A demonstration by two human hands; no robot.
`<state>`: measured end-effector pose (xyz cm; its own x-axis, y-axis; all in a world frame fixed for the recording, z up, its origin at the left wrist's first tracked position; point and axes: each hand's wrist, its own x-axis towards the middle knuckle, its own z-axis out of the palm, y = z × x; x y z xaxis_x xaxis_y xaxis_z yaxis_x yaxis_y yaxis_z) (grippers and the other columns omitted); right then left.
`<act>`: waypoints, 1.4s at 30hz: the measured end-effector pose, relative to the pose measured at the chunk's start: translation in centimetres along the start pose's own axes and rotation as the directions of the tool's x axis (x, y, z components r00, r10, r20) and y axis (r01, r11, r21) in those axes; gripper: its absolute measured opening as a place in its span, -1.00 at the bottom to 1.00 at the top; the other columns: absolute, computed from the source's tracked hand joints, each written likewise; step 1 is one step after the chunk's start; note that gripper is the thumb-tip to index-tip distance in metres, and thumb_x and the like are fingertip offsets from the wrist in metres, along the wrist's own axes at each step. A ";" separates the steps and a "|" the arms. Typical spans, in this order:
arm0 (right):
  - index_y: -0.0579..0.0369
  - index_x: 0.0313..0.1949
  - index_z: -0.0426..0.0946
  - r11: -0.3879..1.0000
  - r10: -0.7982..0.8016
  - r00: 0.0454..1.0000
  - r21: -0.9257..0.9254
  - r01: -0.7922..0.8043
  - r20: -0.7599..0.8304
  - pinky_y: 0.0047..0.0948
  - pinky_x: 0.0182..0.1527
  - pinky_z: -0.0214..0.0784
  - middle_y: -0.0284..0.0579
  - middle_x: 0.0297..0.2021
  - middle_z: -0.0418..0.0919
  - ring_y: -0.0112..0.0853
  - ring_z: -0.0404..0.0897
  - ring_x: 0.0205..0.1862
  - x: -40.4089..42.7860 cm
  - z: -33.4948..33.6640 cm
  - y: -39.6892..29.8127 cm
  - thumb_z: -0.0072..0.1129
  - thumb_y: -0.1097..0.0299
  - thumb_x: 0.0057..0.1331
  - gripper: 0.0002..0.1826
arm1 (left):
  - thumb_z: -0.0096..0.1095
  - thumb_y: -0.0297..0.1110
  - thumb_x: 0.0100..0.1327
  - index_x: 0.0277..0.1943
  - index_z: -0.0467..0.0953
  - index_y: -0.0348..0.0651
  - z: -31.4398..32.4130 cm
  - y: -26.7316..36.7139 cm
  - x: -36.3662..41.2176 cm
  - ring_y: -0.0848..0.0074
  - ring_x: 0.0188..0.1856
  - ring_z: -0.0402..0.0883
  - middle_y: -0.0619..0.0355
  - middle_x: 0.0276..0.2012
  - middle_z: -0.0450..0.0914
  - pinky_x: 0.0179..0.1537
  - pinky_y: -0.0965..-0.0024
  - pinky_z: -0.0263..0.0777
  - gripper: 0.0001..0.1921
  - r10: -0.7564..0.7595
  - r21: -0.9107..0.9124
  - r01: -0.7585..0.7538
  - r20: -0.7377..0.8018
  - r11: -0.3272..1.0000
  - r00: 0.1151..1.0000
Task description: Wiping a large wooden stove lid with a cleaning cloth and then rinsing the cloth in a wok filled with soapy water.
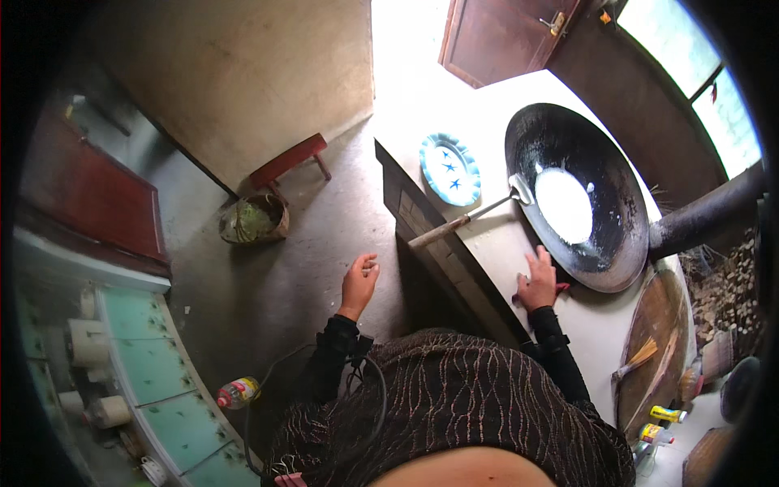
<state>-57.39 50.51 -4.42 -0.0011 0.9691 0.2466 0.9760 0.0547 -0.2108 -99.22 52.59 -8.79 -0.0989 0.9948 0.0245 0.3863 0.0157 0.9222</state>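
Note:
My left hand [359, 285] hangs over the floor with curled, parted fingers and nothing in it. My right hand [538, 281] is over the pale counter [494, 243] beside the wok's near edge, fingers spread, just above a dark red cloth [560, 288]; whether it touches the cloth is unclear. In the large black wok [614, 201] lies a bright white mass [565, 206]. A metal-headed turner with a wooden handle [442, 231] rests across the wok's rim, its handle jutting past the counter edge. Left of the wok stands a blue-rimmed oval plate [450, 169] with star shapes.
A wooden lid [654, 347] with a small brush [636, 359] lies at right, near bottles [656, 434] and a thick dark pipe [709, 210]. A red bench [289, 161] and a basket [254, 219] stand on the floor. A tiled counter [159, 370] and a bottle [238, 392] are at left.

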 end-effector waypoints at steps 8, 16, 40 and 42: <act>0.19 0.10 0.49 0.519 -0.227 0.880 0.816 -0.253 0.418 -0.45 -0.08 0.48 -0.13 -0.12 0.66 -0.44 0.62 -0.14 3.6 8.7 -8.0 0.16 0.27 0.37 -0.62 | 0.16 -0.31 0.33 0.09 0.52 -0.23 1.9 -3.8 -2.4 0.36 -0.22 0.66 0.01 -0.19 0.65 -0.16 0.34 0.51 -0.68 -0.156 -0.132 0.187 0.217 0.973 0.964; 0.23 0.13 0.47 0.365 -0.430 0.602 0.740 -0.565 0.673 -0.49 -0.08 0.48 -0.13 -0.09 0.63 -0.48 0.60 -0.10 5.1 10.9 -10.9 0.12 0.31 0.41 -0.63 | 0.19 -0.13 0.35 0.05 0.55 -0.19 -1.8 -9.1 -16.8 0.29 -0.05 0.61 0.02 -0.13 0.65 -0.04 0.18 0.49 -0.65 -0.545 0.045 0.550 -0.088 0.834 0.834; 0.24 0.00 0.56 0.740 -0.660 0.021 0.655 -0.151 0.751 -0.36 -0.27 0.58 -0.07 -0.21 0.69 -0.37 0.67 -0.25 3.9 30.9 -27.5 0.21 0.38 0.28 -0.68 | 0.13 -0.17 0.36 -0.16 0.54 -0.20 -13.4 -31.1 -41.2 0.47 -0.31 0.54 0.23 -0.36 0.54 -0.27 0.31 0.40 -0.75 -0.793 -0.603 0.636 0.010 0.481 0.609; 0.26 -0.01 0.55 0.373 -0.916 0.007 0.842 0.391 0.402 -0.33 -0.44 0.53 -0.03 -0.25 0.67 -0.28 0.67 -0.39 4.2 32.7 -31.2 0.17 0.36 0.31 -0.69 | 0.13 -0.16 0.36 -0.14 0.55 -0.20 -19.0 -31.4 -39.4 0.46 -0.29 0.56 0.22 -0.35 0.56 -0.25 0.30 0.42 -0.74 -0.808 -0.630 0.633 0.014 0.451 0.589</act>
<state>-94.96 60.69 -27.72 -0.9812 0.0530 -0.1857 0.1798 0.6013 -0.7785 -124.87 10.97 -31.40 -0.3580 0.5745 -0.7360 -0.4662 0.5730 0.6741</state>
